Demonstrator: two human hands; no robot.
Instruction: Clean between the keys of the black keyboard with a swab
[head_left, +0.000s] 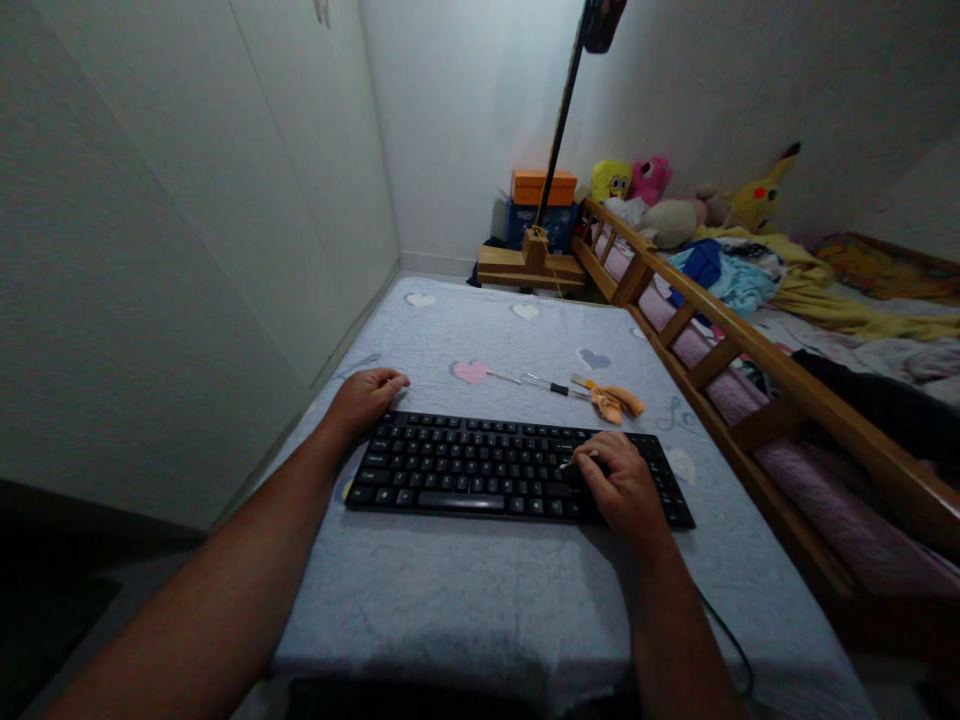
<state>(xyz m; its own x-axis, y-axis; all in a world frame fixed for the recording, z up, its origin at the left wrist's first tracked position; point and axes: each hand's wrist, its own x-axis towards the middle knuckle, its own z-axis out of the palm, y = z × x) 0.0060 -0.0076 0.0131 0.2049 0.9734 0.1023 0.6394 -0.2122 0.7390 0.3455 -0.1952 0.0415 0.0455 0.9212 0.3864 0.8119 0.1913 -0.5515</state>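
A black keyboard [465, 465] lies across the cloth-covered table in front of me. My right hand [619, 480] is over its right part, fingers closed in a pinch on a thin white-tipped stick that looks like a cotton swab [567, 464], its tip at the keys. By the keyboard's upper left corner rests my left hand [366, 398], its fingers curled and pinched together. A small pale spot shows at those fingertips; I cannot make out what it is. Behind the keyboard lie a thin stick [503, 377], a wire tool with a dark handle [559, 389] and a crumpled orange cloth [616, 402].
A flat-ended brush or tool [583, 382] touches the orange cloth. A wooden bed rail [712, 350] runs along the table's right side, and a white cabinet [225, 250] stands to the left. A cable [727, 635] trails at the lower right. A wooden stand [517, 265] is beyond the table.
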